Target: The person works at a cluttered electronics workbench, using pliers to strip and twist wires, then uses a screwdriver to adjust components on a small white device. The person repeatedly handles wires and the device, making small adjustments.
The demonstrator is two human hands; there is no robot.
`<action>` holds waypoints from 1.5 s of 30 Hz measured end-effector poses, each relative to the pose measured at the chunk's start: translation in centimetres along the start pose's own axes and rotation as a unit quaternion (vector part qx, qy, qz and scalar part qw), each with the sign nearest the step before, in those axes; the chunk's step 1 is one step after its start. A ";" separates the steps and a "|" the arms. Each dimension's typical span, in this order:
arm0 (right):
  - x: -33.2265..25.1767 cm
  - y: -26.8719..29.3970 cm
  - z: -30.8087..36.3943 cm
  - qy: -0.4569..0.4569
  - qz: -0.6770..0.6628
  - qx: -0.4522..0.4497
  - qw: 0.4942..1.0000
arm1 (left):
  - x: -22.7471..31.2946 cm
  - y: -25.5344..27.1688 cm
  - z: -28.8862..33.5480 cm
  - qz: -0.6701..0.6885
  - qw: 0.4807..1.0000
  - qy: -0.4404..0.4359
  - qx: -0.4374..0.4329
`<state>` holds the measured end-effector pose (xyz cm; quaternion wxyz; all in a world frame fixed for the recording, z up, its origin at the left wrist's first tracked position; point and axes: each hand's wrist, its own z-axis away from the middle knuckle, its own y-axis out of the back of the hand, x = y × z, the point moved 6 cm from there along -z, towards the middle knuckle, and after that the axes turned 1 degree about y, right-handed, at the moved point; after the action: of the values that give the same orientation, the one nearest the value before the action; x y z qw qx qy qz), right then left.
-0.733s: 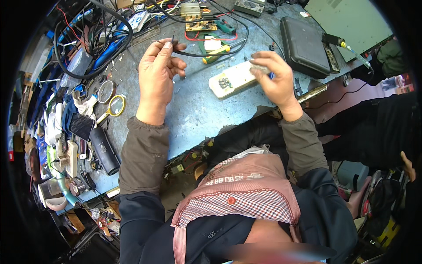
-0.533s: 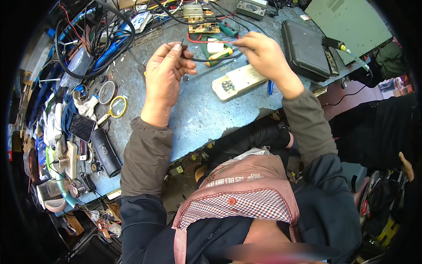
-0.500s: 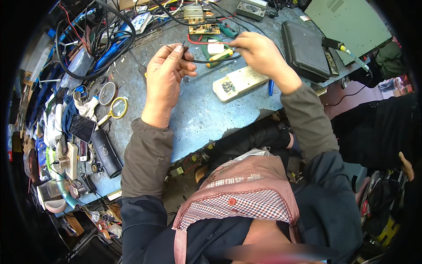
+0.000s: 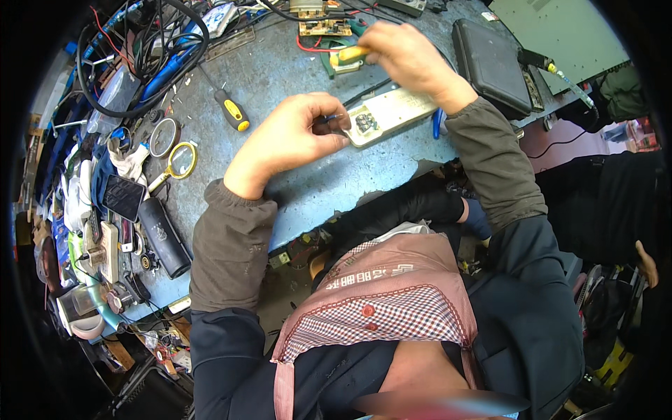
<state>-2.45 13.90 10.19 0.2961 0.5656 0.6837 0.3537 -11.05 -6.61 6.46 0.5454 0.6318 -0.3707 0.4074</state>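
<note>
My left hand [image 4: 297, 133] is closed in a pinch at the left end of a long cream-coloured casing [image 4: 400, 110]. Between its fingertips is the end of a black cable [image 4: 371, 89], with thin wire ends faintly visible. That end of the casing has an open recess showing dark metal parts. Above the casing, my right hand [image 4: 409, 61] is closed on a tool with a yellow handle [image 4: 351, 54]; its working end is hidden or too small to make out. A screwdriver [image 4: 232, 110] with a yellow and black handle lies left of my left hand.
A circuit board [image 4: 324, 25] with red wires sits at the back. A black case [image 4: 491, 68] stands right, a blue-handled tool [image 4: 437, 123] near the casing. At left are a magnifying glass [image 4: 182, 160], phone [image 4: 124, 197], black cylinder [image 4: 164, 238] and tangled cables.
My left hand has come down and right with the cable, to the casing's recessed end. My right hand has moved up and now grips the yellow-handled tool, which lay on the bench before.
</note>
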 end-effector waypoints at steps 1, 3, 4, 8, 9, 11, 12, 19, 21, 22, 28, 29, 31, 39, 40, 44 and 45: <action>-0.1 1.6 0.1 0.009 0.020 0.076 0.997 | 0.2 -0.2 -0.1 -0.016 1.000 0.007 0.017; 1.4 2.7 1.7 -0.106 -0.229 0.146 0.956 | 0.4 -0.5 -0.3 -0.092 0.994 -0.019 0.055; -0.9 3.9 1.3 -0.161 -0.226 0.154 0.948 | 0.5 -0.5 -0.3 -0.152 0.984 -0.052 0.076; -2.5 5.1 4.3 -0.195 -0.528 0.323 0.761 | -0.1 -1.4 -0.5 -0.226 0.966 -0.077 0.098; -4.9 6.2 4.4 -0.175 -0.523 0.341 0.761 | -0.1 -1.5 -0.5 -0.233 0.965 -0.072 0.099; -7.3 5.8 5.6 -0.212 -0.505 0.346 0.762 | -0.1 -2.0 -0.7 -0.244 0.963 -0.060 0.092; -7.8 5.4 6.1 -0.193 -0.496 0.325 0.781 | 0.0 -2.2 -0.7 -0.251 0.962 -0.057 0.094; -8.6 3.2 7.0 -0.135 -0.455 0.217 0.853 | -0.3 -2.2 -0.6 -0.261 0.960 -0.050 0.093; -8.7 3.0 7.0 -0.143 -0.463 0.217 0.847 | -0.4 -2.1 -0.8 -0.261 0.959 -0.060 0.098; -8.6 2.8 7.1 -0.147 -0.469 0.221 0.842 | -0.4 -2.1 -0.8 -0.260 0.958 -0.064 0.100; -8.4 3.0 6.4 -0.151 -0.420 0.237 0.863 | -0.2 -2.2 -0.7 -0.262 0.958 -0.066 0.097; -8.5 3.7 6.1 -0.139 -0.377 0.218 0.889 | -0.2 -2.1 -0.7 -0.263 0.957 -0.069 0.098; -9.5 5.4 5.1 -0.096 -0.271 0.211 0.934 | -0.3 -2.2 -0.7 -0.265 0.957 -0.073 0.096; -10.0 4.5 5.7 -0.128 -0.301 0.200 0.924 | -0.4 -2.1 -0.7 -0.261 0.957 -0.078 0.099; -10.5 5.0 5.5 -0.132 -0.321 0.195 0.917 | -0.3 -2.1 -0.7 -0.261 0.956 -0.084 0.101; -11.0 6.2 4.0 -0.081 -0.285 0.181 0.938 | -0.4 -2.1 -0.7 -0.268 0.955 -0.076 0.097; -10.8 6.1 4.0 -0.078 -0.279 0.174 0.941 | -0.3 -2.2 -0.7 -0.272 0.954 -0.078 0.096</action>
<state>6.23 4.53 12.90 0.3326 0.4203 0.8397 0.0870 -9.27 -5.66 5.40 0.5414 0.7881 -0.1857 0.2267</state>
